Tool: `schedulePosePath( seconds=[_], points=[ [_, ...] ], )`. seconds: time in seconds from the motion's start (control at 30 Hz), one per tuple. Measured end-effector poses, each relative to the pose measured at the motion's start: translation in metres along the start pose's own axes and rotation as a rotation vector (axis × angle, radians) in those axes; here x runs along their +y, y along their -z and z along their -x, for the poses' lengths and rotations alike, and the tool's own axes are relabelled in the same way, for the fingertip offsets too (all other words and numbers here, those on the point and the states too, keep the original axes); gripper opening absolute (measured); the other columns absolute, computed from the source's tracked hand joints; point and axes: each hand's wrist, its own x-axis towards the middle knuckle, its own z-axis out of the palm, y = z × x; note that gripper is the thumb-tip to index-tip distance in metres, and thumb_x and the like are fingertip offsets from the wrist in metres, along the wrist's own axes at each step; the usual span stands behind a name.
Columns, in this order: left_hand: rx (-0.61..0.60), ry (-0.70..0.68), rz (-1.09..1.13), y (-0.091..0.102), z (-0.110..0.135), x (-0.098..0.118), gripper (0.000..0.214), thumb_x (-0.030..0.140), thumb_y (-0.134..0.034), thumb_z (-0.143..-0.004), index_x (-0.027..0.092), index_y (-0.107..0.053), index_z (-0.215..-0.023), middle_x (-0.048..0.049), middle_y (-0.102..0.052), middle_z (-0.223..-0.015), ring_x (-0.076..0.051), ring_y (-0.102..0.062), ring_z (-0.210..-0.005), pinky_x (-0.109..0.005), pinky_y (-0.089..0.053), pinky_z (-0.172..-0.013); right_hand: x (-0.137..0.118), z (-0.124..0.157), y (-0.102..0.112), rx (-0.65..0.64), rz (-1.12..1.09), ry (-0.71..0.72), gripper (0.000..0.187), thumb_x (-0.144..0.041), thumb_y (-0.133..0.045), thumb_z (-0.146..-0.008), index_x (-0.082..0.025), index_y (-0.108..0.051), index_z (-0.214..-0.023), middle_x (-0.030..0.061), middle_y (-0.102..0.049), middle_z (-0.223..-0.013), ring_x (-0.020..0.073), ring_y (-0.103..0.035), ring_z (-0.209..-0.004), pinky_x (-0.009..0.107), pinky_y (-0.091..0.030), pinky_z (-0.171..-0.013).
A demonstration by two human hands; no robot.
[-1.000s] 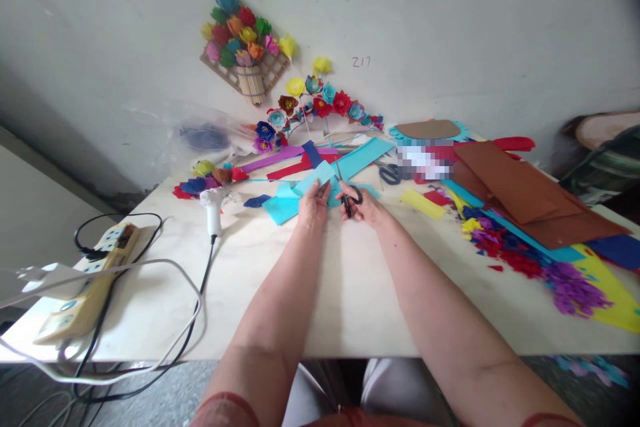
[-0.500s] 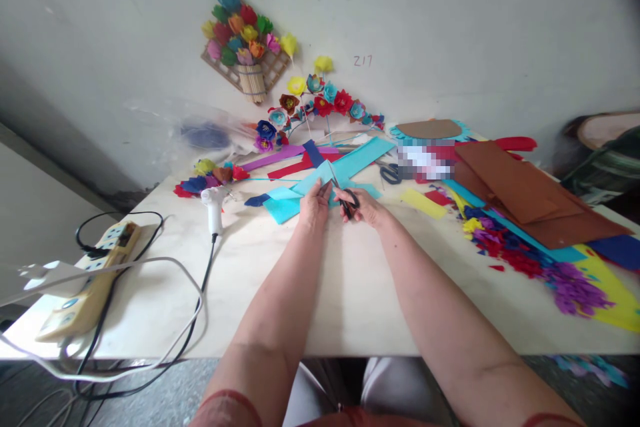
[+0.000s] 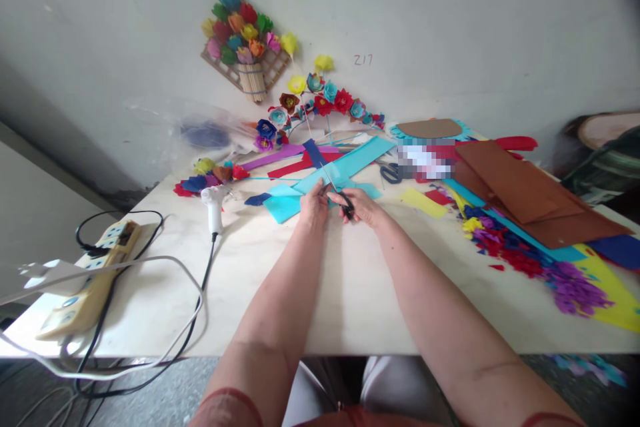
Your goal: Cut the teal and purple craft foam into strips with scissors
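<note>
My right hand (image 3: pixel 364 208) is closed around the black handles of a pair of scissors (image 3: pixel 346 204). Their blades point up and to the left, over light blue paper. Close beside them, my left hand (image 3: pixel 313 205) pinches a piece of light blue paper (image 3: pixel 331 175) between thumb and fingers. Part of that piece is hidden by the fingers and blades, so its outline is unclear. Behind it lies a long turquoise strip (image 3: pixel 373 152), crossed by a dark blue strip (image 3: pixel 313 153). A turquoise sheet (image 3: pixel 278 209) rests left of my left hand.
A white glue gun (image 3: pixel 214 210) stands at left, near a cream power strip (image 3: pixel 93 283) with trailing cables. Another pair of scissors (image 3: pixel 391 173) lies behind my right hand. Brown sheets (image 3: pixel 525 193) and colourful scraps (image 3: pixel 520 257) cover the right side. Paper flowers (image 3: pixel 323 105) stand along the wall.
The scissors' blades have closed and swung further up-left across the light blue paper. My right hand has shifted slightly left; my left hand stays almost in place.
</note>
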Motion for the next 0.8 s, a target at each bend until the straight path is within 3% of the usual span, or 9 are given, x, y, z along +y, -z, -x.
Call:
schedulePosePath(
  seconds=[0.23,0.63,0.8],
  points=[
    [-0.041,-0.035,-0.019,0.0022,-0.0013,-0.0014,0.011,0.017,-0.059,-0.081,0.014,-0.065,-0.09,-0.0074,-0.071,-0.084,-0.02,-0.067,-0.091,-0.03,-0.051,-0.083,0.0009,-0.0002,-0.0005,0.0,0.003,-0.003,0.044,-0.057,-0.064,-0.071,-0.016,-0.049,-0.064,-0.0005,-0.056,-0.048,0.0071,-0.05,-0.033,0.016,-0.023,-0.027],
    [0.014,-0.004,0.018,-0.0008,0.0011,-0.0005,0.012,0.016,-0.059,-0.081,0.012,-0.065,-0.091,-0.0076,-0.07,-0.079,-0.019,-0.068,-0.086,-0.029,-0.053,-0.081,0.0041,-0.0034,-0.0033,0.01,0.011,-0.008,0.043,-0.054,-0.066,-0.071,-0.017,-0.045,-0.062,-0.0026,-0.053,-0.047,0.0061,-0.048,-0.032,0.015,-0.025,-0.027],
    [0.015,-0.001,0.006,0.0,-0.001,-0.0014,0.007,0.014,-0.059,-0.081,0.012,-0.065,-0.084,-0.0075,-0.07,-0.078,-0.018,-0.067,-0.088,-0.028,-0.052,-0.083,0.0054,-0.0041,-0.004,0.02,0.015,-0.007,0.043,-0.055,-0.067,-0.069,-0.017,-0.046,-0.062,-0.0031,-0.052,-0.046,0.0062,-0.048,-0.031,0.015,-0.024,-0.027]
  ],
)
